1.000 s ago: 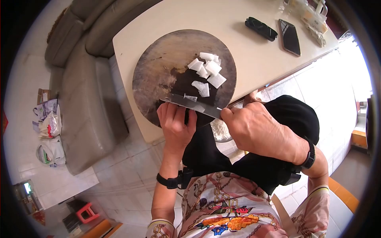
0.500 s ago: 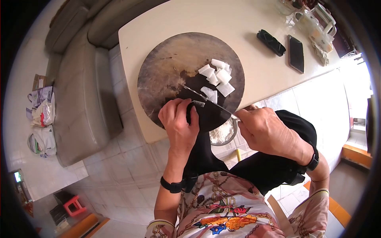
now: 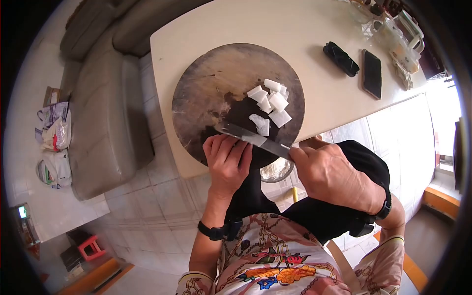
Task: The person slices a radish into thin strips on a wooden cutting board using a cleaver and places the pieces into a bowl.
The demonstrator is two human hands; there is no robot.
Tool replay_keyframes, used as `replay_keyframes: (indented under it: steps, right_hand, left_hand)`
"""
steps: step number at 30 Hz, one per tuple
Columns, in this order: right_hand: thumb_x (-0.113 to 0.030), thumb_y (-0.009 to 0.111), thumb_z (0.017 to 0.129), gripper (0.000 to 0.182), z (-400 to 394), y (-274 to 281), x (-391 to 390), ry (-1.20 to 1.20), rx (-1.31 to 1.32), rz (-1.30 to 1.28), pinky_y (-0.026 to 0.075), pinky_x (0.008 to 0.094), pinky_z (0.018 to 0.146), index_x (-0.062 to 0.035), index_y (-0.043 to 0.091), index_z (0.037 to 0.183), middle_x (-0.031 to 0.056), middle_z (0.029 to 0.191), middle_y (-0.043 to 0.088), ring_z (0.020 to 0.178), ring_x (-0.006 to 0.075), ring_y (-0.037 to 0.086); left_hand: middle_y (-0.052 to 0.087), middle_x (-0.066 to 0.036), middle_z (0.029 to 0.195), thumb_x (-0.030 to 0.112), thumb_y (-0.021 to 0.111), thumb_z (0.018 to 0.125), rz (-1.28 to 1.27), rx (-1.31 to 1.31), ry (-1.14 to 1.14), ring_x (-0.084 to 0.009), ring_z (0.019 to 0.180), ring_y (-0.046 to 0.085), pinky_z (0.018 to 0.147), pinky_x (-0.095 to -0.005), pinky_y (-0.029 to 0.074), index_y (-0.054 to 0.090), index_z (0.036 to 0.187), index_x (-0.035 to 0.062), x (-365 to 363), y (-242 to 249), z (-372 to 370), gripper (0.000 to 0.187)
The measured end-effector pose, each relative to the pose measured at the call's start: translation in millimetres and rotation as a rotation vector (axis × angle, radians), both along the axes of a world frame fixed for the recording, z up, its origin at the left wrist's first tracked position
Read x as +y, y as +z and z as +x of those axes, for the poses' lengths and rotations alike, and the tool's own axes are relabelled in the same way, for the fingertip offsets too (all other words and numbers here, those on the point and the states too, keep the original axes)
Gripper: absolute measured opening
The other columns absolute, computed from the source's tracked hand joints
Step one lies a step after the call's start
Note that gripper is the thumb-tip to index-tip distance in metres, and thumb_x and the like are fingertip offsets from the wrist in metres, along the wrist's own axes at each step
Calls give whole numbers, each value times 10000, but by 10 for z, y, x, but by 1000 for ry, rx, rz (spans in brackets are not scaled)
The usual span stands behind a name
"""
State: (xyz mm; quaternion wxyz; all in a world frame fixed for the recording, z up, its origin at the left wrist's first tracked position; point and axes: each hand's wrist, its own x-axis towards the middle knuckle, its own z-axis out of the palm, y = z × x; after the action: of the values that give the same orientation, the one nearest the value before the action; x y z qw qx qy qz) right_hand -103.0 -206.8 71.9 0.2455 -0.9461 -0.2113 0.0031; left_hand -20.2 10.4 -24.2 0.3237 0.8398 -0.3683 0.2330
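Observation:
My right hand (image 3: 322, 169) is closed around the handle of a kitchen knife (image 3: 268, 145). Its broad blade slants across the near part of a round, dark-stained chopping board (image 3: 201, 73), tip to the left. Curled on the board's near edge, my left hand (image 3: 227, 162) has its fingertips against the blade. The blade hides what they press on; a white piece showed there a moment ago. Beyond the blade lies a loose white food piece (image 3: 260, 125). Several more flat white chunks (image 3: 278, 102) are heaped on the board's right side.
On the cream table (image 3: 236, 24) lie a black case (image 3: 340, 59) and a phone (image 3: 372, 73), with plastic bags (image 3: 396, 42) at the far right. Below the board's edge stands a bowl of white shreds (image 3: 276, 170). A grey sofa (image 3: 101, 123) is to the left.
The knife has shifted nearer to me and its blade has turned so its flat side shows. My left fingers have closed in, and the white piece beside them is now covered.

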Motion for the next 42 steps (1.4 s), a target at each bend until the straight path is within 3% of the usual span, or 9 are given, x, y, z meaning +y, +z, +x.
replay_keyframes:
  steps: [7,17,29,42]
  right_hand:
    - [3,587,635,209,-8,99,93,24,4,-160,462,347,443,89,513,811,140,609,559,521,272,613]
    - [-3,607,643,178,56,90,130,39,37,-128,467,342,447,80,513,771,145,597,564,521,276,617]
    - [17,572,692,136,273,-136,383,-80,6,-1,472,437,493,36,478,788,161,620,578,563,354,610]
    - [33,571,659,140,204,-91,449,-53,55,-42,467,417,492,43,499,778,157,594,565,545,343,604]
  left_hand:
    - [621,-111,940,102,721,667,87,58,-26,-326,945,567,886,-457,385,678,847,25,18,49,-3,200]
    - [617,-120,954,114,702,693,84,77,-38,-340,959,564,895,-467,391,676,846,20,32,55,0,181]
    - [609,-86,950,82,699,711,-6,27,-70,-304,934,561,892,-448,413,673,881,28,12,12,25,180]
    - [601,-88,922,88,688,699,22,19,-49,-306,914,556,891,-459,411,664,842,34,23,10,14,155]
